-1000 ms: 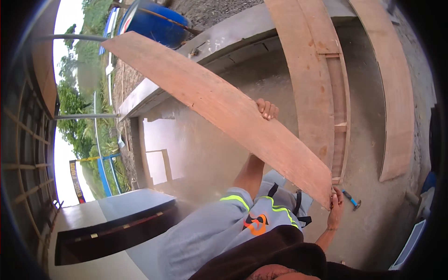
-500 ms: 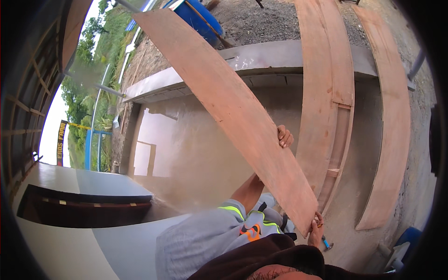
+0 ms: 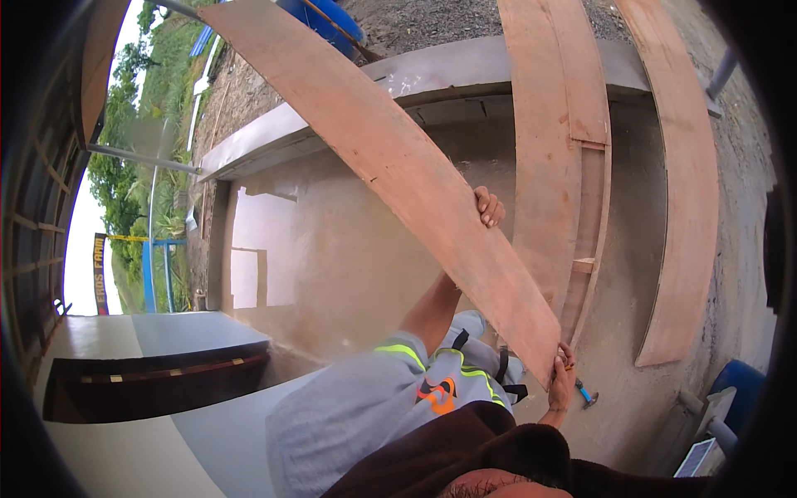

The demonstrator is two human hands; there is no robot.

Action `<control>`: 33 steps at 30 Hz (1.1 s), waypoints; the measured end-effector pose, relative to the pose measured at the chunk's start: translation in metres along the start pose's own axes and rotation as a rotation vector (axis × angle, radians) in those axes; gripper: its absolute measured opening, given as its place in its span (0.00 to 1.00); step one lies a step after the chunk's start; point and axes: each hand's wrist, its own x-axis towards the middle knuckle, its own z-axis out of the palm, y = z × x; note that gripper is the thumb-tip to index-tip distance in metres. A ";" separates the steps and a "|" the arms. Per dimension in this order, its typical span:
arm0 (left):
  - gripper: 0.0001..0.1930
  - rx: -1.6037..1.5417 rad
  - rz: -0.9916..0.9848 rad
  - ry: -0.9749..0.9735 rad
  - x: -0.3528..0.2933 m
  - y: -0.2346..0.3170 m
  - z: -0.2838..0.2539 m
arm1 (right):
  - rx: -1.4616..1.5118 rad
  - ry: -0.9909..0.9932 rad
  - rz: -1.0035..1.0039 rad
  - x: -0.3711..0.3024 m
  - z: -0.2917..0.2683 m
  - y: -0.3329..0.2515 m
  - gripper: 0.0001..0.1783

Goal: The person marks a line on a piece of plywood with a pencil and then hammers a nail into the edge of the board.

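A long, thin plywood strip (image 3: 374, 166) slants across the view from upper left to lower right. My left hand (image 3: 490, 207) is closed over its right edge, the forearm passing beneath the strip. At the near end, my right hand (image 3: 562, 382) grips the corner; a small orange-yellow item shows at its fingers, too small to name. Just right of that hand lies a hammer (image 3: 588, 395) with a blue handle. Beside the held strip is a long plywood-faced frame (image 3: 544, 166), partly uncovered so its inner wooden pieces show.
Another plywood strip (image 3: 685, 191) lies farther right. A concrete ledge (image 3: 457, 66) crosses the far side, with gravel (image 3: 432, 21) and a blue barrel (image 3: 320, 25) beyond. A blue container (image 3: 739, 390) and a small panel (image 3: 696, 458) stand at lower right. The left has a painted wall (image 3: 124, 452).
The whole scene has shifted slightly left and up in view. Both hands keep their hold on the plywood strip, and more of the items at lower right now shows.
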 end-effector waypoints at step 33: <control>0.28 1.508 0.060 0.661 0.029 -0.016 0.001 | -0.225 0.615 -0.178 0.012 -0.025 0.002 0.12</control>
